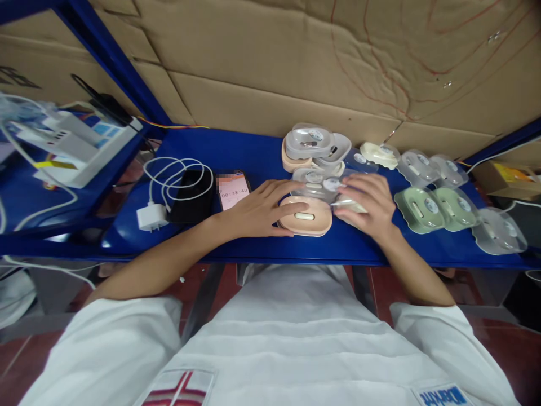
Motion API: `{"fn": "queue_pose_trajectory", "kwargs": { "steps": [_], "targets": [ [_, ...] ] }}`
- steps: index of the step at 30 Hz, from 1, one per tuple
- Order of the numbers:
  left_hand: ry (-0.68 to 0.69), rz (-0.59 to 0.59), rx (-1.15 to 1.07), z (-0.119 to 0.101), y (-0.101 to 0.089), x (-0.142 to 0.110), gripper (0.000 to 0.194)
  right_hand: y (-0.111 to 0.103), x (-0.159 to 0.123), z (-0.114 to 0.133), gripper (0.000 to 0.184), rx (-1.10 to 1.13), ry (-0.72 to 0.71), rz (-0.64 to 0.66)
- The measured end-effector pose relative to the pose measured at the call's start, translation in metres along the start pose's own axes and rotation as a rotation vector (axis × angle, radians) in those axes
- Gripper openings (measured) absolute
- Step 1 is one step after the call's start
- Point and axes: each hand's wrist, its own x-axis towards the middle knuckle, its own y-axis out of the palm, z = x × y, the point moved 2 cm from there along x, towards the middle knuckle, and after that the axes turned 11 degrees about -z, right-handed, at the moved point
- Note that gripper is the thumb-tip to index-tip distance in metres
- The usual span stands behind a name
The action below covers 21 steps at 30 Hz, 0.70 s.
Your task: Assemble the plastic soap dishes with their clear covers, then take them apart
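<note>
A peach oval case (315,223) with a pale bar in its middle lies near the table's front edge. My left hand (266,208) curls around its left side, thumb at the near edge and fingers over the top. Just right of it, my right hand (369,203) is closed on a cream case with a clear cover (353,204), mostly hidden by the fingers. A clear-covered grey case (313,185) sits behind the peach one, partly behind my hands. Farther back, grey and peach cases (310,141) are stacked.
Green cases (420,210) and grey clear-covered cases (416,168) stand at the right, with a cream case (380,155) at the back. A phone (234,190) showing a timer, a black device (192,197) and a white charger (152,217) with looped cable lie left. Cardboard (262,62) walls the back.
</note>
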Motion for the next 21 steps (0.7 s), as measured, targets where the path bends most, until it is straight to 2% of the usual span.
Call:
{"fn": "queue_pose_trajectory", "kwargs": {
  "steps": [2, 4, 10, 15, 21],
  "targets": [
    [0.006, -0.021, -0.047, 0.002, 0.003, -0.001, 0.076, 0.006, -0.005, 0.019, 0.043, 0.059, -0.128, -0.016],
    [-0.008, -0.012, -0.070, 0.003, 0.005, -0.002, 0.080, 0.013, -0.009, 0.032, 0.042, 0.087, -0.199, -0.023],
    [-0.063, 0.033, -0.159, 0.008, 0.007, -0.004, 0.077, 0.024, -0.013, 0.041, 0.039, 0.081, -0.120, -0.045],
    [-0.085, 0.087, -0.162, 0.010, 0.008, -0.006, 0.070, 0.030, -0.018, 0.044, 0.047, 0.065, -0.116, 0.057],
    [-0.091, 0.133, -0.134, 0.009, 0.008, -0.006, 0.062, 0.035, -0.023, 0.046, 0.042, 0.048, -0.154, 0.185]
  ]
}}
